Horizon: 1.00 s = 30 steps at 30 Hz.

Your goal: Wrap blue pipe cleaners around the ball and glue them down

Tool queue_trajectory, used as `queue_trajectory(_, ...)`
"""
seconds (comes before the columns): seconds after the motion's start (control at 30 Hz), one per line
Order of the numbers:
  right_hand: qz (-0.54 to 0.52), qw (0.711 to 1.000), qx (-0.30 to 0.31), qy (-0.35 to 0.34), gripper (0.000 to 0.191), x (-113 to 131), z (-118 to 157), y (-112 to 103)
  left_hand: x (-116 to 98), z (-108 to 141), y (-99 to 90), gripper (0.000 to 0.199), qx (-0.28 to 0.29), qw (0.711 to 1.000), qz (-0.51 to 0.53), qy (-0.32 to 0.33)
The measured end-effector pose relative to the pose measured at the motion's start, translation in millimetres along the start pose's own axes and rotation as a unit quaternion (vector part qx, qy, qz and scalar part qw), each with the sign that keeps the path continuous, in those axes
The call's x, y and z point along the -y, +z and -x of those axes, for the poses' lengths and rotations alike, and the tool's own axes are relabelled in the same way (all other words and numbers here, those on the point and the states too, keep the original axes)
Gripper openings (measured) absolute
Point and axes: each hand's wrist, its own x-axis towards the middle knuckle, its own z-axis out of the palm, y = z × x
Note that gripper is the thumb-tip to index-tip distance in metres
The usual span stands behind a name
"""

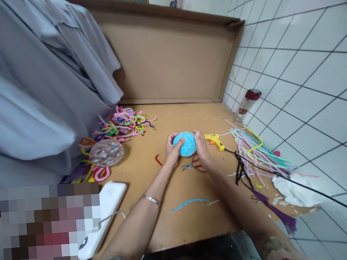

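Observation:
A round blue disc (187,144), its surface wound in fuzzy strands, is held above the middle of the table. My left hand (173,149) grips its left edge, thumb on top. Along its right edge lies my right hand (202,147), fingers pressed against the side. Scissors with red handles (198,164) rest just below the disc, partly hidden by my right wrist. A yellow glue gun (215,141) lies right of my right hand. Nearer to me is a loose blue strip (189,204), and a short red piece (158,160) sits left of the scissors.
Colourful pipe cleaners (125,121) and a clear dish (106,152) stand at left, by a white power strip (107,210). Pastel strips (252,148), a black cable (262,167), white tissue (295,191) and a glass jar (247,105) are at right. A cardboard wall (168,55) closes the back.

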Motion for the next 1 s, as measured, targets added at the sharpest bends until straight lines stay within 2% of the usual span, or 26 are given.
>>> queue_trajectory(0.13, 0.105, 0.992, -0.059, -0.044, 0.059, 13.6, 10.1, -13.2, -0.9, -0.7, 0.1, 0.049, -0.016, 0.999, -0.035, -0.006)
queue_trajectory(0.23, 0.178, 0.976, -0.074, -0.103, 0.054, 17.4, 21.0, -21.9, -3.0, -0.6, 0.4, 0.048, -0.018, 0.999, -0.042, -0.020)
queue_trajectory(0.33, 0.229, 0.957, -0.074, -0.160, 0.048, 15.6, 29.7, -24.0, -3.9, -0.7, 0.4, 0.047, -0.027, 0.998, -0.037, -0.031)
queue_trajectory(0.5, 0.270, 0.941, -0.037, -0.201, 0.036, 9.7, 34.4, -19.8, -4.9, -1.7, 0.6, 0.046, -0.032, 0.998, -0.042, -0.046)
queue_trajectory(0.63, 0.257, 0.945, -0.039, -0.198, 0.038, 8.6, 34.3, -17.8, -5.8, -0.9, 1.7, 0.046, -0.024, 0.997, -0.058, -0.042)
queue_trajectory(0.73, 0.226, 0.960, -0.046, -0.161, 0.044, 7.4, 33.9, -16.9, -3.0, 2.1, 3.6, 0.050, -0.020, 0.997, -0.076, -0.028)
queue_trajectory(0.87, 0.182, 0.977, -0.022, -0.108, 0.053, 1.0, 32.6, -16.4, 1.8, 9.3, 6.8, 0.061, -0.021, 0.989, -0.145, -0.006)
queue_trajectory(1.0, 0.146, 0.983, -0.025, -0.107, 0.056, -7.1, 32.9, -14.5, -0.3, 17.4, 7.3, 0.064, -0.007, 0.979, -0.203, -0.011)
